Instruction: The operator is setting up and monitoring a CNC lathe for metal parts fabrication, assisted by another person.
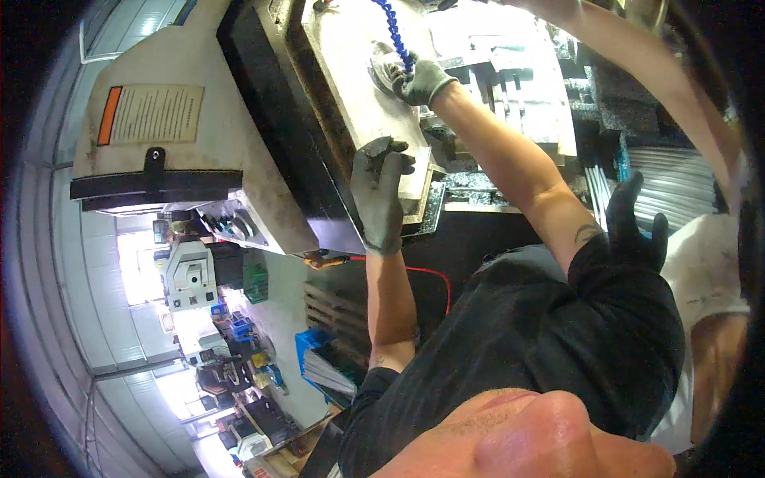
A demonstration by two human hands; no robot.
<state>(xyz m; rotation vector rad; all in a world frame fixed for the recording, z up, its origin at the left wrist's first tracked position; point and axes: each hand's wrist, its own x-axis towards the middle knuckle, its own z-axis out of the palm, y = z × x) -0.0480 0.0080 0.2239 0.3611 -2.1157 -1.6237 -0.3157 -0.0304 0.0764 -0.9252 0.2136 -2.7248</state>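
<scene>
Both my hands wear grey work gloves with darkened fingers. My right hand [426, 84] reaches into the lit opening of a machine, its fingers bent by the tip of a blue segmented coolant hose [392, 28]. Whether those fingers grip the hose or the greyish rounded thing [383, 67] beside them is unclear. My left hand [379, 195] is raised at the opening's near edge, in front of a pale panel [351, 80]. Its fingers curl inward, and anything inside them is hidden.
Another person stands at the right, with a bare arm [629, 44] and a dark-gloved hand [635, 219] showing. Metal bars [677, 187] lie stacked near that hand. Below left are a wooden pallet [339, 311], a blue bin [315, 350] and a red hose [434, 273].
</scene>
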